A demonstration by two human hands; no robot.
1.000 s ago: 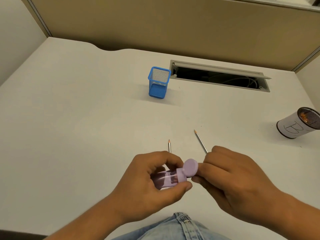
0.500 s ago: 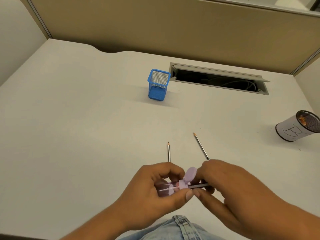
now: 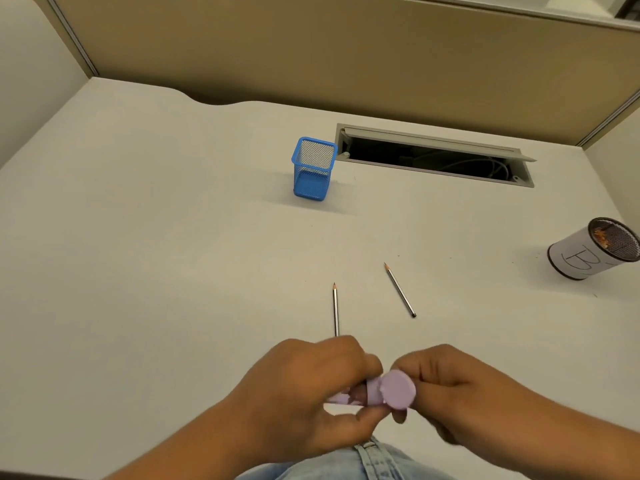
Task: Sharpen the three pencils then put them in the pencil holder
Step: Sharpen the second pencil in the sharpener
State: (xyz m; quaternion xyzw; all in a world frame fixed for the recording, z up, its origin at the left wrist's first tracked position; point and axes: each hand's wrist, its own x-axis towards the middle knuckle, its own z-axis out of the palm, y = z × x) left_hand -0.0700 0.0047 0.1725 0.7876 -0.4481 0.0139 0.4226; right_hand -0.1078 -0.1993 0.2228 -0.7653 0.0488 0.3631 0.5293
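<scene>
Lilac plastic sharpener (image 3: 375, 393), with a clear barrel and a round flip lid standing open, is grasped in the left hand (image 3: 304, 393) above the near edge of the white desk (image 3: 156, 237). The left fingers wrap the barrel and the thumb presses from below. The right hand (image 3: 460, 396) is closed, fingertips pinched together directly behind the open lid; what it grips is hidden by the lid and the fingers, so whether a pencil is held there cannot be told.

Two pencils lie loose on the desk just beyond the hands. The left pencil (image 3: 335, 310) lies straight, tip toward the far edge, its near end hidden behind the left hand. The right pencil (image 3: 400, 289) lies slanted, tip toward the far edge and leaning left, apart from both hands. Both tips appear pointed.

A blue mesh holder (image 3: 314, 168) stands upright toward the far edge, beside the left end of an open cable slot (image 3: 436, 157), well apart from the pencils. A cup (image 3: 594, 249) wrapped in white paper marked with a letter stands at the right edge, with shavings visible inside. Denim (image 3: 363, 462) shows below the near edge.
</scene>
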